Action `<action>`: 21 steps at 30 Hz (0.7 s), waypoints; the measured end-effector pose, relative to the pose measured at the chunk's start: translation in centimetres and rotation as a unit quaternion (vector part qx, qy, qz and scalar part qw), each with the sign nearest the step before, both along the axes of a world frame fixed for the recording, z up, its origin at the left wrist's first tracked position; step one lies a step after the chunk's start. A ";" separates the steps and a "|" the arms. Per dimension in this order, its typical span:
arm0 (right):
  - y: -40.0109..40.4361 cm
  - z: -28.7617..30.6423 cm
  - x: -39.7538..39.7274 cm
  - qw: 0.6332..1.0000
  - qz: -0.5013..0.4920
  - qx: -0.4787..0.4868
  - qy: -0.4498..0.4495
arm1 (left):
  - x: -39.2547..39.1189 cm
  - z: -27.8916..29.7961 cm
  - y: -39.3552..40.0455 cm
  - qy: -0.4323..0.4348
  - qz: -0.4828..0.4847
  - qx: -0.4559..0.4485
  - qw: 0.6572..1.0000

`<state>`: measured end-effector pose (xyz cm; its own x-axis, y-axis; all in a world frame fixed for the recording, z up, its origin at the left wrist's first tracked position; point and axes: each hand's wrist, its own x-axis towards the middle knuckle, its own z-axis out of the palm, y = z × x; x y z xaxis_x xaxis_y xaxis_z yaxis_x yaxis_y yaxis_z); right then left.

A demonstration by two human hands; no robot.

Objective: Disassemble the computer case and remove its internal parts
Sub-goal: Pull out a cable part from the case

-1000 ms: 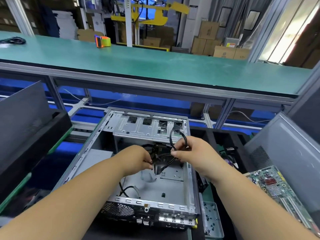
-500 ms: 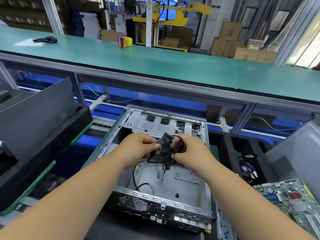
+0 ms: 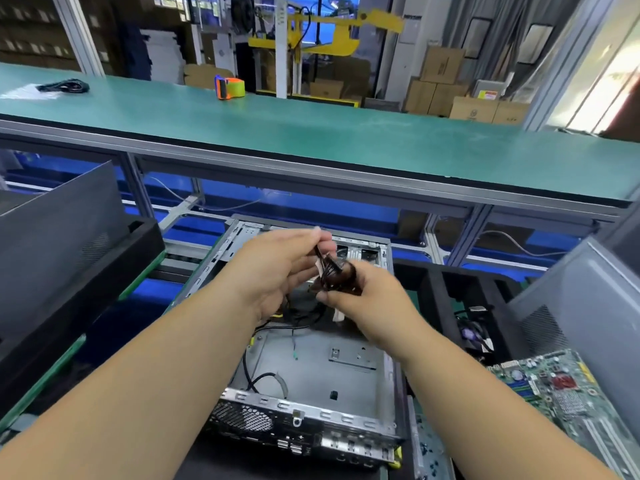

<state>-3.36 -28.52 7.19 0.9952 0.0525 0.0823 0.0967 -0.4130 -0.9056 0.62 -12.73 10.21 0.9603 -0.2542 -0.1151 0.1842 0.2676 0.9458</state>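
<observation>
I'm holding the cable bundle (image 3: 337,275) above the computer case (image 3: 322,368), both hands pinching it: left hand (image 3: 280,271) high, right hand (image 3: 360,299) low (probably coiling it so it lifts out clean).

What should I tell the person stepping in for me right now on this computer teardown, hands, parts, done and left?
Left hand: pinches the upper end of the black cable bundle, held above the case.
Right hand: grips the coiled part of the same bundle.
Computer case: open, lying flat in front; its floor is mostly bare, with a few loose black wires still lying inside.
Motherboard: already out, lying to the right.
Done: side panel off, board removed, bundle lifted up.
Left: free the bundle's trailing wires, set it aside, then pull the remaining wires from the case.
</observation>
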 end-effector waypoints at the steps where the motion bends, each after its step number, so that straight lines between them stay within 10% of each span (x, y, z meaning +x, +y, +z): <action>1: -0.8 0.6 -0.1 1.000 0.004 0.030 -0.004 | -0.1 0.7 -0.6 -0.033 -0.003 0.010 0.999; 21: -21.6 0.9 0.1 0.923 -0.108 0.359 -0.084 | 0.5 -3.0 -11.6 -0.116 -0.012 0.249 0.962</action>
